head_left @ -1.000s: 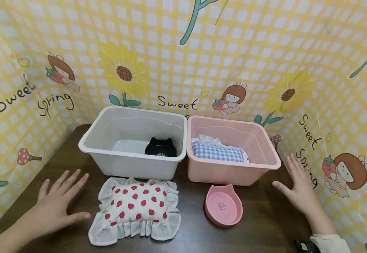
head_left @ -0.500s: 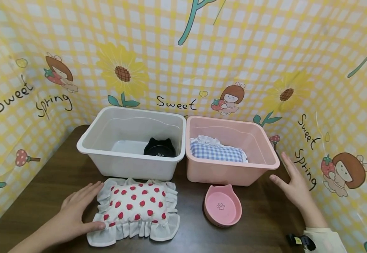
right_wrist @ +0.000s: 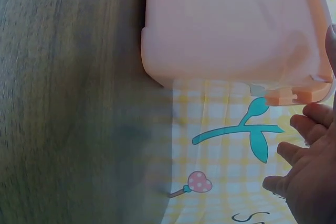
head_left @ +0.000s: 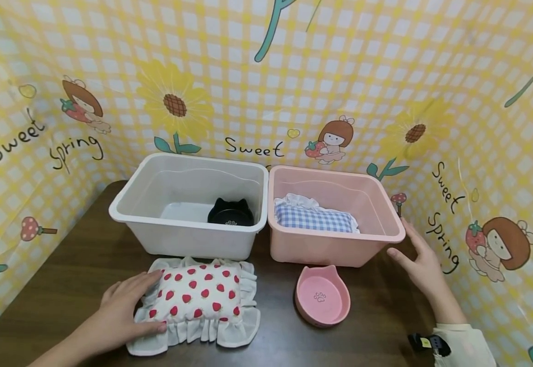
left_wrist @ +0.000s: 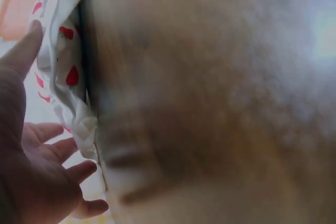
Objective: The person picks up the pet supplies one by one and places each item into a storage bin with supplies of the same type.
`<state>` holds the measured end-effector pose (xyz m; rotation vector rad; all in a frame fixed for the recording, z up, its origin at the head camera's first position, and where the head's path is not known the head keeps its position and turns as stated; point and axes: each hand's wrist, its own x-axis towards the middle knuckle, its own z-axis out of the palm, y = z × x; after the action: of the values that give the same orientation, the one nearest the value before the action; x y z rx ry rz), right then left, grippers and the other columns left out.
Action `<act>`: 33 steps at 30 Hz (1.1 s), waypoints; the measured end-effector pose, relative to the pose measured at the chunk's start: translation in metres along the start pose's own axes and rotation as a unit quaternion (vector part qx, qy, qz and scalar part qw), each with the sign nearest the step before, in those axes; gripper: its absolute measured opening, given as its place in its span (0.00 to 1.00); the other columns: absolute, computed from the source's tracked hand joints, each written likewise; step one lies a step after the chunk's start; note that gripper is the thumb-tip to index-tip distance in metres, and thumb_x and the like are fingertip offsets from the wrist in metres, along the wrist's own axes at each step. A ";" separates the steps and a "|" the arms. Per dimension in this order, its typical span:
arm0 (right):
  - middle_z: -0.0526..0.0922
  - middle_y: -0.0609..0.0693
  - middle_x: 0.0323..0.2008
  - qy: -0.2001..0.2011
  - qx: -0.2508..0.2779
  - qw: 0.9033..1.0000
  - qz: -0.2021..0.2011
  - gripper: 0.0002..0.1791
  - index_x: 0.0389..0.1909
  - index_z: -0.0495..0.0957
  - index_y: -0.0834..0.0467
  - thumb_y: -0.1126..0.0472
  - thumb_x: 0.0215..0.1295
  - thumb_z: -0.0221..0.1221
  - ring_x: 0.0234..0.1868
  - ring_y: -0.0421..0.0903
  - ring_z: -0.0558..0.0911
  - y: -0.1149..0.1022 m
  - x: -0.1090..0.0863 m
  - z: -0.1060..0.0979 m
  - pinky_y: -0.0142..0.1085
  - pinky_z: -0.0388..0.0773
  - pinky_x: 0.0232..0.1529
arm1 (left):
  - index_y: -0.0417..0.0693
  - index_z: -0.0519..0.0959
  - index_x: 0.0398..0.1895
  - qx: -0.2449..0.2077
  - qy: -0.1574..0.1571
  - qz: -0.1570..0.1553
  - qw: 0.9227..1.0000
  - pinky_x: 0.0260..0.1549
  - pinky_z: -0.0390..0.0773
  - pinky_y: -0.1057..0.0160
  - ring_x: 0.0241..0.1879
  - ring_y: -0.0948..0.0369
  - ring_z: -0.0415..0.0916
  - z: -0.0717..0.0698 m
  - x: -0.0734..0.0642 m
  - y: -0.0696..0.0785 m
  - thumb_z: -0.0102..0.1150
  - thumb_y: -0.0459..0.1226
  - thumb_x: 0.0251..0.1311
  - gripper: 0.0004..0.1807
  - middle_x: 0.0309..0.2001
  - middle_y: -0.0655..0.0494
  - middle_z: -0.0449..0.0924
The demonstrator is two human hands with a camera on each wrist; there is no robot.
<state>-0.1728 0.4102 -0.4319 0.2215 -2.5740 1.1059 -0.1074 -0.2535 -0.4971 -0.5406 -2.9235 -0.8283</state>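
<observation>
A small strawberry-print pillow (head_left: 197, 293) with a white ruffle lies on the dark table. My left hand (head_left: 121, 311) reaches over its left end, fingers at the far side and thumb over the near ruffle. In the left wrist view thumb and fingers stand wide apart about the pillow (left_wrist: 63, 61). My right hand (head_left: 424, 262) is beside the right end of the pink bin (head_left: 326, 250), fingers spread loosely, fingertips right at the rim. A blue checked pillow (head_left: 314, 218) rests inside that bin. The right wrist view has the bin's outer wall (right_wrist: 226, 30) close to the hand.
A white bin (head_left: 197, 239) stands against the pink one on its left, with a black cat-eared bowl (head_left: 231, 211) inside. In front of the pink bin sits a pink cat-eared bowl (head_left: 323, 300). Yellow checked cloth (head_left: 229, 76) surrounds the table's back and sides.
My left hand has moved right, from bare table to over the strawberry pillow's left end. My right hand has shifted slightly left, closer to the pink bin's rim.
</observation>
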 end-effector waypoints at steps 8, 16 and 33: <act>0.61 0.49 0.79 0.036 0.002 0.999 -0.013 0.44 0.79 0.60 0.41 0.63 0.66 0.69 0.80 0.45 0.57 -0.005 0.010 0.003 0.41 0.50 0.78 | 0.47 0.71 0.71 0.016 0.011 -0.021 1.000 0.57 0.53 0.27 0.66 0.38 0.65 0.001 0.001 0.006 0.76 0.67 0.40 0.57 0.66 0.41 0.75; 0.68 0.50 0.75 0.060 0.022 0.998 -0.014 0.38 0.75 0.69 0.50 0.65 0.64 0.69 0.77 0.36 0.61 -0.010 0.012 0.007 0.23 0.53 0.72 | 0.43 0.81 0.60 -0.007 0.027 -0.044 0.999 0.56 0.58 0.29 0.60 0.38 0.72 0.004 0.004 0.006 0.81 0.59 0.41 0.45 0.58 0.39 0.81; 0.72 0.50 0.73 0.067 -0.071 0.993 -0.060 0.38 0.71 0.73 0.51 0.59 0.59 0.74 0.77 0.40 0.62 -0.010 0.013 -0.001 0.22 0.53 0.71 | 0.67 0.86 0.27 -0.044 0.074 -0.109 0.990 0.46 0.82 0.57 0.47 0.58 0.83 -0.001 0.013 0.026 0.81 0.50 0.46 0.10 0.44 0.60 0.88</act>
<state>-0.1820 0.4039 -0.4202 0.2551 -2.4711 0.8620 -0.1108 -0.2286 -0.4815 -0.1557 -2.8528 -0.9790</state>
